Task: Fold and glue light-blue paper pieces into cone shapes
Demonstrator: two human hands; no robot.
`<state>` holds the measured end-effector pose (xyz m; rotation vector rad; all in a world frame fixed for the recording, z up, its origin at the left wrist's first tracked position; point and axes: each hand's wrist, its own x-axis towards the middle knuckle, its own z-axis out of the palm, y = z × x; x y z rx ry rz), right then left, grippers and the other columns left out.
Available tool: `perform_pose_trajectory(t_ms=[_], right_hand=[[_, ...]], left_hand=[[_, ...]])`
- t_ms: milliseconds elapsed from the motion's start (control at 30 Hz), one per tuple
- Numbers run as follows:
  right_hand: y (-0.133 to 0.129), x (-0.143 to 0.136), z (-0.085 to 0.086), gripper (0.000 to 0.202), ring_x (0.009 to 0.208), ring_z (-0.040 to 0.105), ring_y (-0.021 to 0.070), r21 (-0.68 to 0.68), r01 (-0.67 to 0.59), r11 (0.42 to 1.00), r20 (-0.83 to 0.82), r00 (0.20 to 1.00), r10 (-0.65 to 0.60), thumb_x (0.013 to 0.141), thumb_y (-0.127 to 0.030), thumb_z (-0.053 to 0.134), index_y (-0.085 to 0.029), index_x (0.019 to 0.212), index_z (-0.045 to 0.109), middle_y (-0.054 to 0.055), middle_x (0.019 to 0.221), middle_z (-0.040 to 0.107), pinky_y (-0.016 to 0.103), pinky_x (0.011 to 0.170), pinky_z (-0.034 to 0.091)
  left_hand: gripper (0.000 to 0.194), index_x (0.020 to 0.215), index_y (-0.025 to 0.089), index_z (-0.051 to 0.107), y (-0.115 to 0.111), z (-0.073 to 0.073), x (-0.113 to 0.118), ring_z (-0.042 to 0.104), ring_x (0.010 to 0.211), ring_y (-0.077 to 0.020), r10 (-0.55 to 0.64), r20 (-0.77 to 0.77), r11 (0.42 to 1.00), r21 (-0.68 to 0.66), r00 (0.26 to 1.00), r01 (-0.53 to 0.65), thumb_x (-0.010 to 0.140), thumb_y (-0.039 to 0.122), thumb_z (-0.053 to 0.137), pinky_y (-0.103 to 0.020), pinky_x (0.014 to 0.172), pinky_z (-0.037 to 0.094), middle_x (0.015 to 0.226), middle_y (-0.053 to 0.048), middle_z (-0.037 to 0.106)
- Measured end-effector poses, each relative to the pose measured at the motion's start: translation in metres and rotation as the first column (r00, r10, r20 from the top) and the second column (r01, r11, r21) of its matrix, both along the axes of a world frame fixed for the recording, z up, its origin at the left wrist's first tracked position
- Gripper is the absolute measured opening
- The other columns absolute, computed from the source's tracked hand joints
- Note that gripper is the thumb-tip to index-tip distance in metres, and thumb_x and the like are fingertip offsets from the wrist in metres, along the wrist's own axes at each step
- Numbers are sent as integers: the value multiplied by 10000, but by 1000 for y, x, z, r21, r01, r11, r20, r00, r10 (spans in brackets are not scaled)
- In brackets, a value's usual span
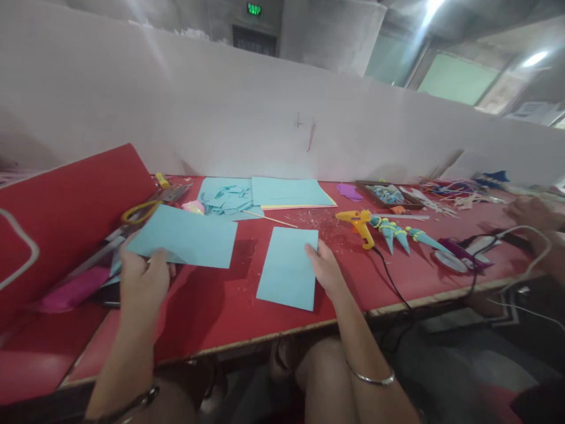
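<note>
My left hand [148,274] grips one end of a light-blue sheet of paper [189,238], lifted above the red table and tilted. Its thumb lies on top while the other fingers are mostly hidden underneath. My right hand [324,268] pinches the right edge of a second light-blue sheet [289,271], whose near end comes close to the table's front edge. I cannot tell if that sheet rests fully on the table. Between and beyond the hands lies a thin wooden stick [273,219]. To the right, a yellow glue gun [358,224] lies near several blue paper cones [399,235].
Blue paper scraps [229,199] and stacked sheets [286,191] lie against the white partition [220,112]. A tray of small pieces [391,195] stands at back right. At left are a red board [79,212], yellow-handled scissors [136,213] and a pink pouch [75,288]. Another person's arm [542,241] shows far right.
</note>
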<state>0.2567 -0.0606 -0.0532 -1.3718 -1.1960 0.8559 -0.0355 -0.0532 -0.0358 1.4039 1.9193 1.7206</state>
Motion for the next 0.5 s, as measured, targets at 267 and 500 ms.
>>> perform_pose_trajectory(t_ms=[267,500], right_hand=[[1,-1,-10,495,606,572,156,-44,-153,987,22,988,154,750,-307,490,-190,1218,377,-14,710,610,287,602,457],[-7,0,2,696,564,571,140,-66,-138,988,-201,972,122,745,-305,520,-199,1361,214,-31,696,603,283,586,482]], left_hand=[[498,1317,283,306,-19,12,43,403,1177,-288,-74,-420,985,109,905,131,843,334,453,-505,876,431,1302,-74,390],[789,1367,286,270,-36,-3,92,312,1264,-323,-736,-601,623,-425,310,657,697,423,663,-522,1005,362,1407,-92,308]])
